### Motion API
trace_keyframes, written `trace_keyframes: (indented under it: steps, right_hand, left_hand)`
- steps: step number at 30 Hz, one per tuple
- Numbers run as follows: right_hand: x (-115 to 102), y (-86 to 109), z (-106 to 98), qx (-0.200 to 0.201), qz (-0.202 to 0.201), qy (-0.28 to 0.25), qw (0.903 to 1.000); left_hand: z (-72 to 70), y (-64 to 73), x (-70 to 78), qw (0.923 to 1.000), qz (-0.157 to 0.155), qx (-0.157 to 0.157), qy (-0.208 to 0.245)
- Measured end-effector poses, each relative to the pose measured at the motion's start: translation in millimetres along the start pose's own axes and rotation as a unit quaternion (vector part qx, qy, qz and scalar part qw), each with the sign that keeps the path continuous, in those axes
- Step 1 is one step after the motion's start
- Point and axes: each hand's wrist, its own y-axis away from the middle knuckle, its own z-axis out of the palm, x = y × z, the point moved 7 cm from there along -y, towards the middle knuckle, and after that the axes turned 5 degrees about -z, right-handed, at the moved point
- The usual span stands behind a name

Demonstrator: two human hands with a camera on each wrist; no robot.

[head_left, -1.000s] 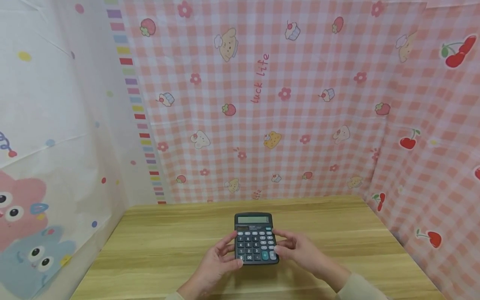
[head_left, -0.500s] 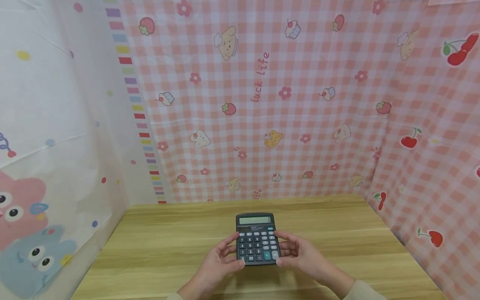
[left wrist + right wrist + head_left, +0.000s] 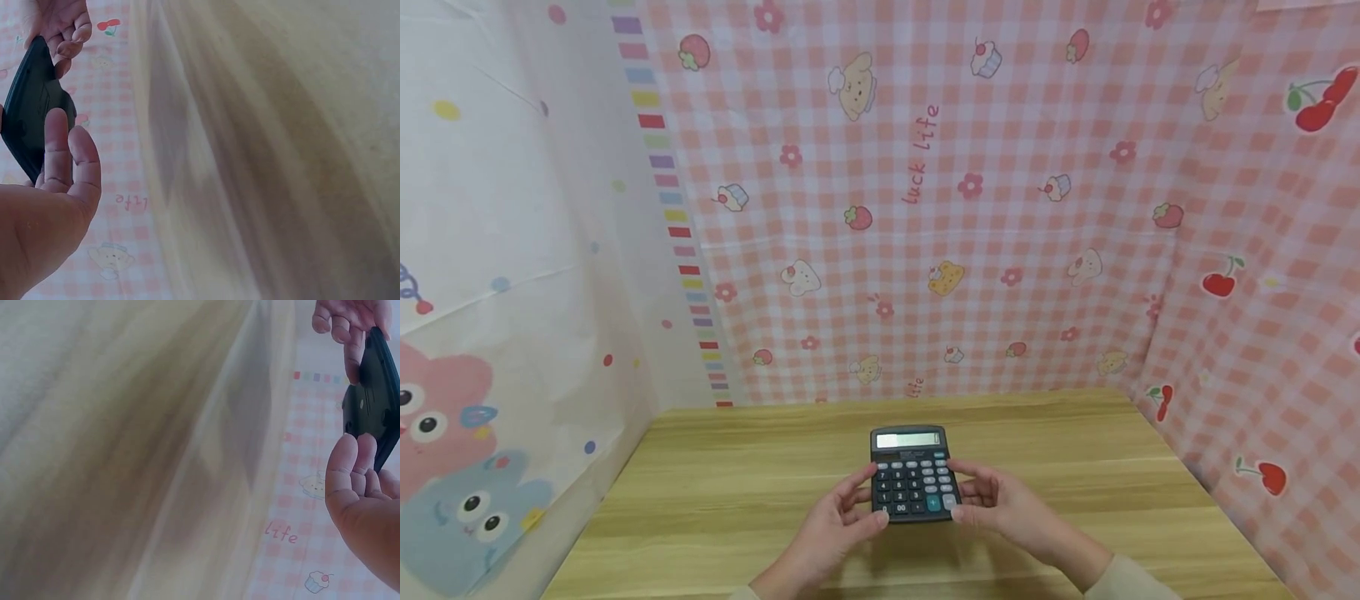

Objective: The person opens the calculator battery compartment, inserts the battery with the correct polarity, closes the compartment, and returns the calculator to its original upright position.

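A dark desk calculator [image 3: 902,486] with grey, black and teal keys is held above the table between both hands, keys facing the head camera. My left hand [image 3: 837,521] grips its left edge, thumb at the lower left corner and forefinger higher up the side. On the opposite edge, my right hand [image 3: 1009,510] holds it likewise, its thumb by the lower right corner. The left wrist view shows the calculator's dark back [image 3: 28,112] raised off the tabletop, with some left fingers [image 3: 57,147] behind it. Light reflects off the display [image 3: 907,439].
The wood-grain table [image 3: 715,500] spreads out below the hands. Behind it hangs a pink checked cloth [image 3: 820,325] with cartoon prints, which continues along the right side. A white printed cloth [image 3: 550,250] hangs on the left.
The calculator first shifted slightly right, then back left and tilted a little; its display now looks brighter. The right thumb has slid down toward the lower corner. Both hands keep their hold.
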Motion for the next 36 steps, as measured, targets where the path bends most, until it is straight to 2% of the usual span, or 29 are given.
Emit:
trace_keyframes:
  steps: [8,15,20,30,36]
  right_hand:
    - [-5.7,-9.1,-3.1,-0.011,0.011,0.008,0.9999]
    - [-10.4,-24.3,-8.4,-0.008,0.019,-0.003,0.9998]
    - [-10.0,-39.4,-12.7,-0.001,0.026,-0.011,0.9996]
    - [-9.0,-72.2,-24.6,0.014,0.037,-0.005,0.9992]
    - [-3.1,-87.5,-31.3,0.028,0.043,-0.007,0.9987]
  left_hand:
    - [-4.7,-5.4,7.2,0.9992,-0.001,0.024,-0.032]
    - [-11.8,-15.2,20.6,0.9973,-0.008,0.046,-0.057]
    - [-17.2,-27.1,27.8,0.9969,-0.006,0.05,-0.06]
    - [-24.7,-54.2,33.1,0.9962,-0.006,0.07,-0.053]
    - [-28.8,-73.6,30.4,0.9964,-0.018,0.06,-0.057]
